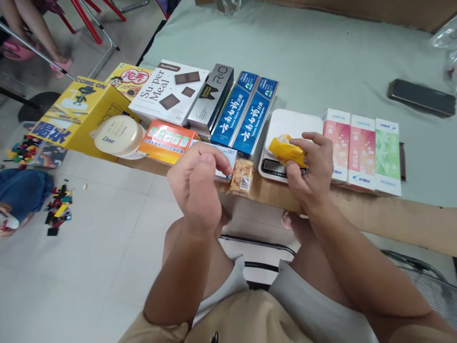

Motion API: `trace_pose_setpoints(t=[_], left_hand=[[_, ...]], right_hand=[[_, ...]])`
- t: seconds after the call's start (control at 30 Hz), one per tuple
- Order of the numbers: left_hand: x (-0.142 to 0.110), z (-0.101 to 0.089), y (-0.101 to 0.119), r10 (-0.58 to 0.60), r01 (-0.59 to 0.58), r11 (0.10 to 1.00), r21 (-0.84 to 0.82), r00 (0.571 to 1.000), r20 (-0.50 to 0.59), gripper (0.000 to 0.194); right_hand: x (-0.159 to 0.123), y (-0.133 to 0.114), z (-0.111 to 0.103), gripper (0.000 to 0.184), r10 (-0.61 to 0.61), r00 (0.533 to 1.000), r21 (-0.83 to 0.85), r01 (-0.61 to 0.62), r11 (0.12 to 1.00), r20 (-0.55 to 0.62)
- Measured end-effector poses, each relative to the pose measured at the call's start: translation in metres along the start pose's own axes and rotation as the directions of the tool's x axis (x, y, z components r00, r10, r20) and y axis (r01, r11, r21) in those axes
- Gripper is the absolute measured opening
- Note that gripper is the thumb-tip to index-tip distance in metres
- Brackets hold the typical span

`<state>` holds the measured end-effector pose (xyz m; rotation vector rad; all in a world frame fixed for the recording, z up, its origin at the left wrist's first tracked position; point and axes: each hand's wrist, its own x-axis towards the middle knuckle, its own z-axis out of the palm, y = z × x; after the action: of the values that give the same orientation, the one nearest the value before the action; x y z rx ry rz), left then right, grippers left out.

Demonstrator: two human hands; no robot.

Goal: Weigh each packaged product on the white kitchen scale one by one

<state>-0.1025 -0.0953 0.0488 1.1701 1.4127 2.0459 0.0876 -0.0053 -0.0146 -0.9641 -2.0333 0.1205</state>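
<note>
In the head view, the right hand (316,164) pinches a small, crinkly yellow packet (284,151) between thumb and fingers, perhaps because so soft a wrapper is easiest steadied that way; it is over a flat white digital scale (293,121), whether touching I cannot tell. The left hand (198,186) is curled closed, nothing showing in it, near a clear-wrapped golden-brown snack (242,176). Two long blue toothpaste boxes (254,119) lie side by side on the pale green table (332,52), presumably to keep labels readable
</note>
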Motion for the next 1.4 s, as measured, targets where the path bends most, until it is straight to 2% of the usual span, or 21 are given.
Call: trace_pose_setpoints(t=[0.07, 0.1, 0.3, 0.4, 0.53, 0.7, 0.77, 0.93, 1.03, 1.13, 1.23, 1.3, 1.4], left_hand=[[0.001, -0.001, 0.001, 0.003, -0.003, 1.000, 0.014, 1.000, -0.008, 0.033], [0.001, -0.002, 0.001, 0.008, -0.007, 1.000, 0.027, 1.000, -0.012, 0.034], [0.005, -0.009, 0.001, 0.031, -0.030, 0.999, 0.035, 0.999, -0.022, 0.036], [0.007, -0.011, -0.001, 0.055, -0.056, 0.998, -0.010, 0.998, -0.038, 0.035], [0.009, -0.013, 0.000, 0.052, -0.054, 0.998, -0.032, 0.997, -0.054, 0.038], [0.008, -0.014, 0.003, 0.007, -0.006, 1.000, 0.019, 0.999, -0.049, 0.040], [0.008, -0.014, 0.003, 0.009, -0.009, 1.000, 0.014, 0.999, -0.049, 0.040], [0.008, -0.009, 0.002, 0.026, -0.027, 0.999, -0.020, 0.998, -0.051, 0.037], [0.005, 0.001, 0.004, 0.130, -0.132, 0.991, -0.031, 0.990, -0.056, 0.036], [0.000, 0.015, 0.009, 0.197, -0.196, 0.979, -0.058, 0.980, 0.001, 0.036], [-0.008, 0.035, 0.012, 0.181, -0.174, 0.982, -0.077, 0.978, 0.106, 0.036], [-0.015, 0.054, 0.009, 0.225, -0.211, 0.973, -0.091, 0.956, 0.189, 0.035], [-0.030, 0.088, 0.001, 0.288, -0.262, 0.957, -0.121, 0.904, 0.317, 0.033]], right_hand=[[-0.004, -0.006, 0.003, 0.042, -0.107, 0.993, 0.136, 0.114, 0.984, -0.058], [-0.007, -0.010, 0.004, 0.043, -0.155, 0.987, 0.186, 0.161, 0.969, -0.048], [-0.017, -0.029, 0.013, 0.041, -0.349, 0.917, 0.285, 0.288, 0.914, 0.193], [-0.018, -0.027, 0.014, 0.044, -0.363, 0.895, 0.334, 0.269, 0.903, 0.261], [-0.022, -0.022, 0.008, 0.057, -0.370, 0.865, 0.378, 0.235, 0.895, 0.339], [-0.026, -0.030, 0.002, 0.049, -0.284, 0.839, 0.232, 0.195, 0.953, 0.464], [-0.027, -0.034, 0.003, 0.047, -0.260, 0.842, 0.163, 0.207, 0.965, 0.472], [-0.033, -0.043, 0.002, 0.049, -0.251, 0.864, 0.091, 0.236, 0.968, 0.436], [-0.035, -0.046, -0.006, 0.057, -0.254, 0.913, 0.118, 0.228, 0.966, 0.319], [-0.031, -0.043, -0.023, 0.057, -0.249, 0.947, 0.169, 0.217, 0.961, 0.200], [-0.025, -0.029, -0.043, 0.050, -0.221, 0.969, 0.168, 0.200, 0.965, 0.113], [-0.024, -0.014, -0.056, 0.045, -0.160, 0.986, 0.120, 0.152, 0.981, 0.055], [-0.023, 0.020, -0.075, 0.040, 0.041, 0.995, -0.009, -0.042, 0.999, -0.089]])
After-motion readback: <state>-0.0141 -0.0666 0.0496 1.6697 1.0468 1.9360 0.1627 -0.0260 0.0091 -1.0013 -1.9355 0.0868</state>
